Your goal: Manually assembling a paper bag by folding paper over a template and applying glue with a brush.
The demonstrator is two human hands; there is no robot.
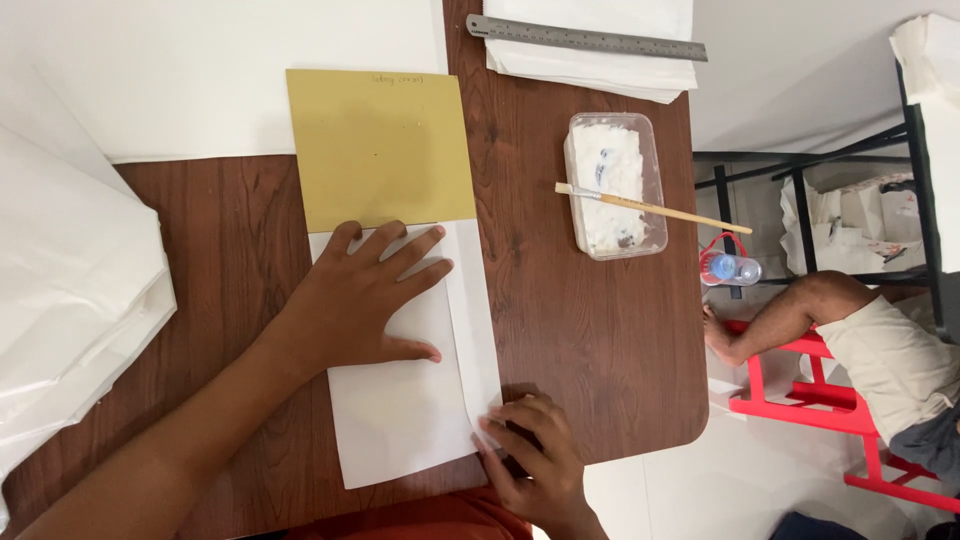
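A white paper sheet (405, 420) lies on the brown wooden table (590, 330), its right side folded over into a narrow flap. My left hand (365, 300) lies flat on the sheet with fingers spread, pressing it down. My right hand (530, 455) pinches the lower right corner of the folded flap near the table's front edge. A mustard-yellow card (378, 145) lies just above the sheet, its lower edge touching the white paper.
A clear plastic tub of white paste (613, 185) stands to the right with a wooden brush (650, 208) resting across it. A steel ruler (585, 38) lies on white paper at the back. Stacks of white sheets (70, 280) sit left. Another person's leg (830, 320) and a red stool (810, 400) are beside the table.
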